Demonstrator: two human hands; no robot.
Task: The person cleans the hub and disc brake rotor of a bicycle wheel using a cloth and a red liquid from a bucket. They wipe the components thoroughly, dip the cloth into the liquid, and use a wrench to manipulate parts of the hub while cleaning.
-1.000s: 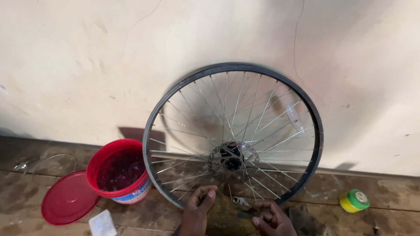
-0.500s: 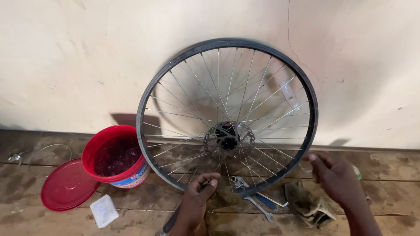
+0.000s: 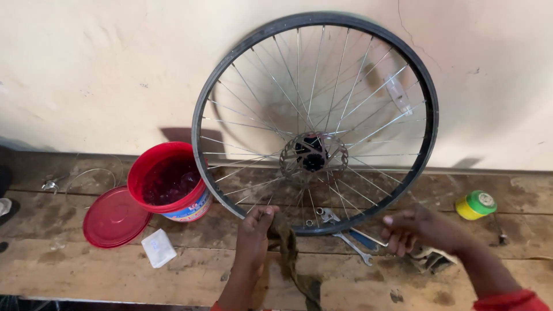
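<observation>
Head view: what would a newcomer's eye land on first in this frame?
A large black-rimmed spoked bicycle wheel stands upright against the pale wall, filling the centre. The left hand grips its lower rim beside a dark rag, while the right hand holds the rim further right. To the left sit an open red plastic bucket and its round red lid on the wooden boards.

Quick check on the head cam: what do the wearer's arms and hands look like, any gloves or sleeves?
Both hands are bare, with no gloves, rings or watch in view. The left hand leads into a bare forearm, with a sliver of red at the bottom edge. The right hand also has a bare forearm, ending in a red sleeve at the frame's lower right corner.
</observation>
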